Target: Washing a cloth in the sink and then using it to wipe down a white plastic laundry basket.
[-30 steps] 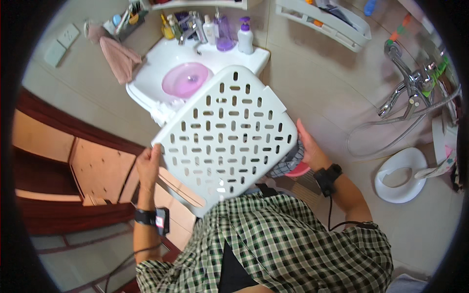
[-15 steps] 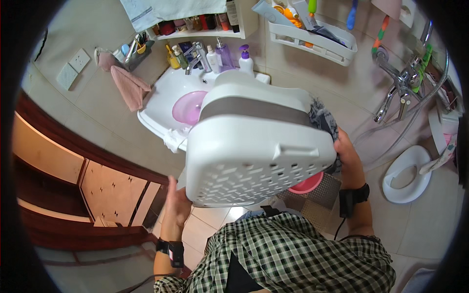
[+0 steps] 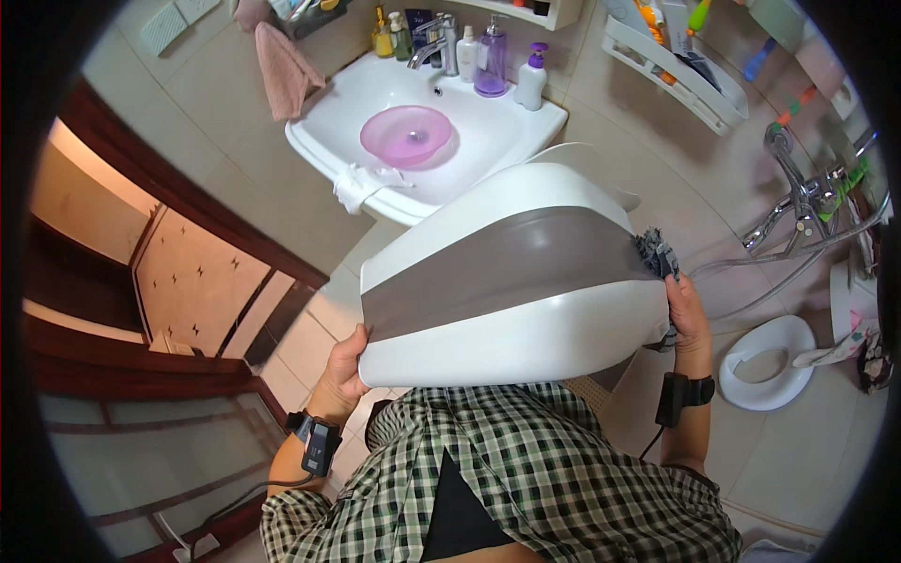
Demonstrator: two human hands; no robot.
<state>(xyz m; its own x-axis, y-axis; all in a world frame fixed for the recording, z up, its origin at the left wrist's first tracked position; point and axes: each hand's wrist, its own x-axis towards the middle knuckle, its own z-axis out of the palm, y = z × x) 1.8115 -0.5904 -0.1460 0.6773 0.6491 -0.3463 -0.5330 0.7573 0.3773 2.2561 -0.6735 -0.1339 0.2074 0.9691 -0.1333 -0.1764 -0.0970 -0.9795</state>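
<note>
A large white plastic fixture (image 3: 507, 258) with a wide grey band is held up in front of my body, its curved side facing me. I cannot make out its exact kind. My left hand (image 3: 342, 371) grips its lower left corner, thumb along the edge and fingers hidden beneath. At the opposite end, my right hand (image 3: 689, 314) is closed round a dark grey cloth (image 3: 657, 253), pressed against the fixture's right side. Behind the fixture stands a white sink (image 3: 324, 131) with a translucent pink basin (image 3: 406, 131) in it. A white cloth (image 3: 364, 186) hangs over the sink's front rim.
A chrome faucet (image 3: 436, 45) and several bottles, including a purple one (image 3: 491, 58), line the sink's back. A white caddy (image 3: 676, 77) and a shower mixer (image 3: 805, 192) are on the right wall. A white ring-shaped seat (image 3: 768, 364) lies lower right; a doorway (image 3: 188, 272) opens left.
The fixture has turned in my hands: its perforated face has gone from view and the grey band now faces up. My left hand has closed on its corner. The view has shifted, showing more sink.
</note>
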